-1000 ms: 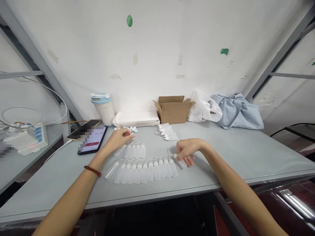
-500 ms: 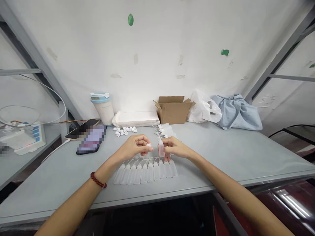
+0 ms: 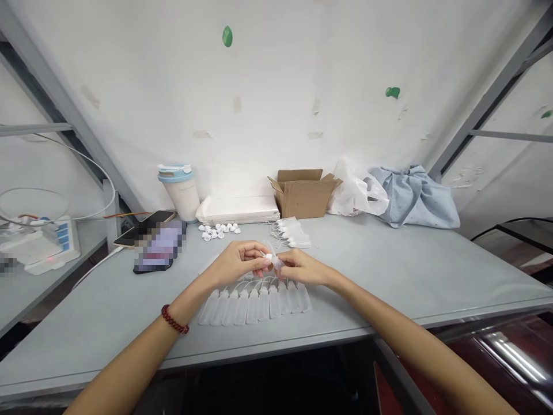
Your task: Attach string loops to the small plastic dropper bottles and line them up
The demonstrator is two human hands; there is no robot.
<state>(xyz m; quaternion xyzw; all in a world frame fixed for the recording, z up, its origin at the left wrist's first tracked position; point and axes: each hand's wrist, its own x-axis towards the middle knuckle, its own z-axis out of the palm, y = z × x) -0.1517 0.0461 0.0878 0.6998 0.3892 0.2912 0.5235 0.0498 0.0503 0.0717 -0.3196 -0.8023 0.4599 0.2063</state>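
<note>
My left hand pinches a small white cap between thumb and fingertips. My right hand grips a small translucent squeeze bottle, tilted with its top toward the left. Cap and bottle meet at the fingertips; whether the cap sits on the bottle I cannot tell. Just below my hands, a row of similar bottles lies on the table, thin curved tubes rising from their tops. More bottles lie behind my right hand. A pile of white caps is farther back on the left.
At the back stand a cup with a blue lid, a white stack, an open cardboard box, a white plastic bag and a blue cloth bundle. Two phones lie left on the grey table.
My hands have come together. The bottle in my right hand has gone from upright to tilted left, and the cap in my left hand now meets its top.
</note>
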